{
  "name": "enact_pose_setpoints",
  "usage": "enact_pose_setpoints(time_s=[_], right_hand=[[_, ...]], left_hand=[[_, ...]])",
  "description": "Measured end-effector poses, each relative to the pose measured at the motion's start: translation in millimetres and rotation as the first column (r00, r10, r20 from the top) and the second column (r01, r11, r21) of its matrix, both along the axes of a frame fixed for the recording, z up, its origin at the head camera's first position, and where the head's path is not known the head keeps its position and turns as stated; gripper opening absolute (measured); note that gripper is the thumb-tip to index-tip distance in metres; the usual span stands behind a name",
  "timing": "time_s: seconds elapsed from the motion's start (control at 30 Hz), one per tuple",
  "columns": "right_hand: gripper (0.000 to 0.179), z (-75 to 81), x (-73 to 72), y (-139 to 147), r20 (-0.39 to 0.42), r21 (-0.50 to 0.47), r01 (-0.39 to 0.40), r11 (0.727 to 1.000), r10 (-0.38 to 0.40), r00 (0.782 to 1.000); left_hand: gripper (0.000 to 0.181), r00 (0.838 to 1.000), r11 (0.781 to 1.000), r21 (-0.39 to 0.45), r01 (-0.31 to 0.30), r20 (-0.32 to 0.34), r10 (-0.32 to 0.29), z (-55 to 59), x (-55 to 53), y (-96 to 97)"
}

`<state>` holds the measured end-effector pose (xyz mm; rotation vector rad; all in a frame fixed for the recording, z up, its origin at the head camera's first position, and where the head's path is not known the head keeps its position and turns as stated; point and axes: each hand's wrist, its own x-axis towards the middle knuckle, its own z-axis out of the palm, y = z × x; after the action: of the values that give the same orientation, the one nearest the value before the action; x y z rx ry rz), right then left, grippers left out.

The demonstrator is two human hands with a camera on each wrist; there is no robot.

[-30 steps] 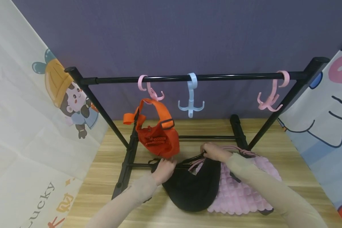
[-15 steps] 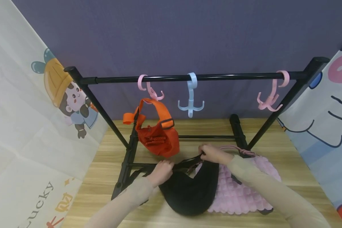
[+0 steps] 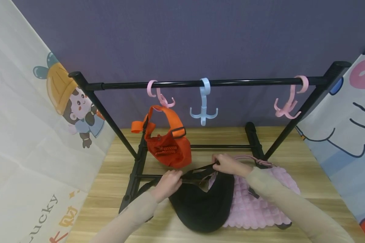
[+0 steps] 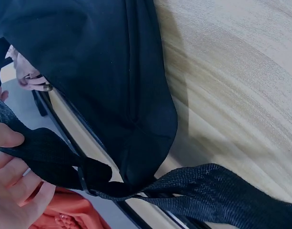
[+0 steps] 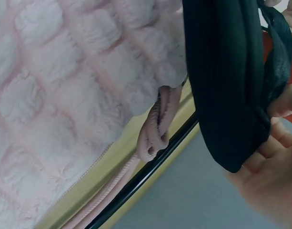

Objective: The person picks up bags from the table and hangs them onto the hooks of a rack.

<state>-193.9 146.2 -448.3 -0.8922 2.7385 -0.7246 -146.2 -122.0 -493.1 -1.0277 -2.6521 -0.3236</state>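
A black crescent-shaped shoulder bag (image 3: 203, 206) hangs between both hands in front of the rack's lower bar. My left hand (image 3: 168, 185) pinches its black webbing strap (image 4: 45, 148) between thumb and fingers, near the bag's left end. The strap's loose part trails off to the left. At the bag's upper right corner, my right hand (image 3: 228, 164) grips the tip and strap; the right wrist view shows thumb and fingers around that end (image 5: 231, 148). A pink quilted bag (image 3: 261, 202) lies behind the black one to the right, its pink handle (image 5: 155, 124) looped.
The black rack's top bar (image 3: 246, 82) carries a left pink hook (image 3: 164, 100), a blue hook (image 3: 203, 101) and a right pink hook (image 3: 287, 106). An orange waist bag (image 3: 170, 148) hangs from the left pink hook, just above the left hand. Wooden tabletop (image 3: 103, 199) extends around the rack's feet.
My left hand has slid left and slightly down, away from the right hand, with more strap showing between them. The black bag has dropped a little. The right hand has shifted slightly left.
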Motion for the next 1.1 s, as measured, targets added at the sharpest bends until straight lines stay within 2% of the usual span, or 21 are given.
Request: enact_pose_setpoints(time_s=[0.17, 0.43, 0.67, 0.83, 0.97, 1.1], right_hand=[[0.011, 3.7, 3.2, -1.4, 0.019, -0.028, 0.024, 0.999, -0.023, 1.000], [0.022, 12.6, 9.9, -2.2, 0.001, -0.074, 0.000, 0.997, 0.000, 1.000], [0.026, 21.1, 15.6, -2.5, 0.002, -0.145, -0.029, 0.989, 0.029, 1.000], [0.028, 26.8, 18.6, -2.2, -0.026, -0.183, -0.067, 0.981, 0.064, 0.998], [0.028, 33.3, 20.1, -0.1, 0.049, -0.258, -0.097, 0.961, 0.114, 0.992], [0.029, 40.0, 20.1, 3.6, 0.156, -0.350, -0.122, 0.929, 0.186, 0.970]], left_hand=[[0.013, 0.998, 0.997, 0.068, 0.028, -0.065, -0.024, 3.0, 1.7, -3.0], [0.013, 0.997, 0.988, 0.155, 0.016, -0.080, -0.004, 15.5, 5.5, -7.2], [0.018, 0.982, 0.974, 0.223, 0.037, -0.191, 0.007, 30.6, 7.0, -5.5], [0.018, 0.975, 0.969, 0.242, 0.038, -0.223, 0.017, 38.8, 7.4, -6.1], [0.017, 0.978, 0.964, 0.264, 0.026, -0.206, 0.030, 45.9, 8.2, -6.9], [0.017, 0.985, 0.957, 0.290, 0.002, -0.165, 0.048, 55.2, 9.3, -7.4]])
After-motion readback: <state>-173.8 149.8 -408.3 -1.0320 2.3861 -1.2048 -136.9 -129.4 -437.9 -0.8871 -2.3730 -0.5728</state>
